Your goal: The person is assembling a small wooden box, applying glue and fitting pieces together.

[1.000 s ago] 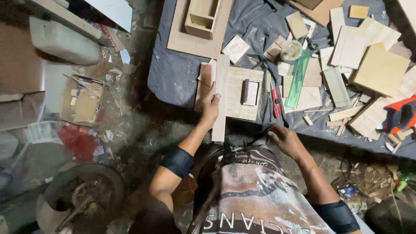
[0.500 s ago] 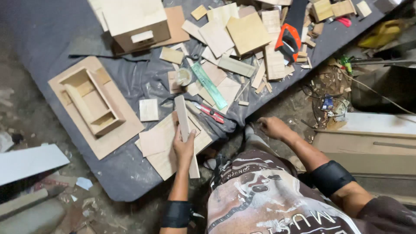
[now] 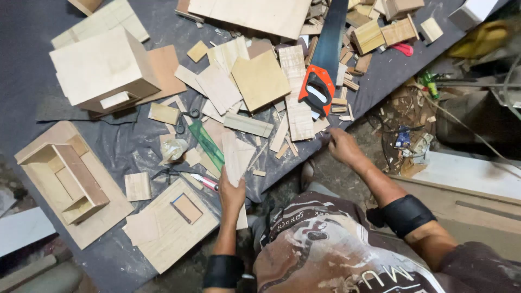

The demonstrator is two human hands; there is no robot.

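Two hands were at work: the left hand point(image 3: 232, 192) pinched a thin plywood strip point(image 3: 237, 158), raised since a moment before (it had lain flat on the board point(image 3: 168, 230)). The right hand point(image 3: 343, 147), fingers loosely curled, had moved to scraps near the saw point(image 3: 320, 81).

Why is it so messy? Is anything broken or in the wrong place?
Nothing looks broken. Wood offcuts lie scattered across the dark sheet, some piled crookedly. The saw rests on top of the scraps. The left hand holds a thin board; the right hand touches the sheet's edge.
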